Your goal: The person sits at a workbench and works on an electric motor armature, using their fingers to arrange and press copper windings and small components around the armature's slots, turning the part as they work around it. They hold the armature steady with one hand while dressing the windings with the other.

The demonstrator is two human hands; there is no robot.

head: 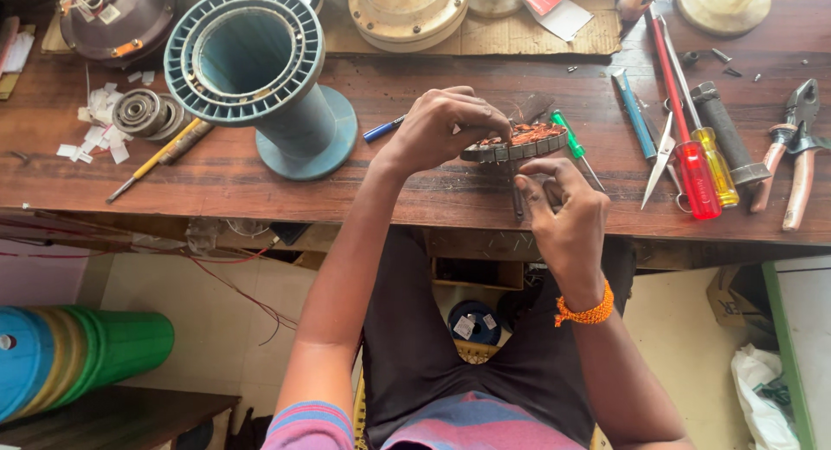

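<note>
The person is sitting at a wooden workbench [260,169] and is holding a round stator with copper windings [518,141] just above the near edge of the bench, at about one o'clock from the middle of the view. The left hand [446,125] is closing over the left rim of the stator, with fingers curled on top, so it is gripping it firmly. The right hand [563,209] is working under the stator at its five o'clock side; its fingers are pinching something thin and dark, perhaps a small tool or a strip, but I cannot tell exactly what it is. A green screwdriver [573,143] is lying just beside the stator at three o'clock, and a blue pen [383,129] is at nine o'clock. Farther to three o'clock, scissors [661,160], a red screwdriver [688,138] and pliers [792,156] are resting on the bench. A big teal spool [260,69] is standing at ten o'clock. In my judgement, the risk is that the stator is hanging over the bench edge: if the left grip is slipping, it could fall onto the lap or floor, and the thin copper wires could be scratched or broken by the right hand's pushing.
</note>
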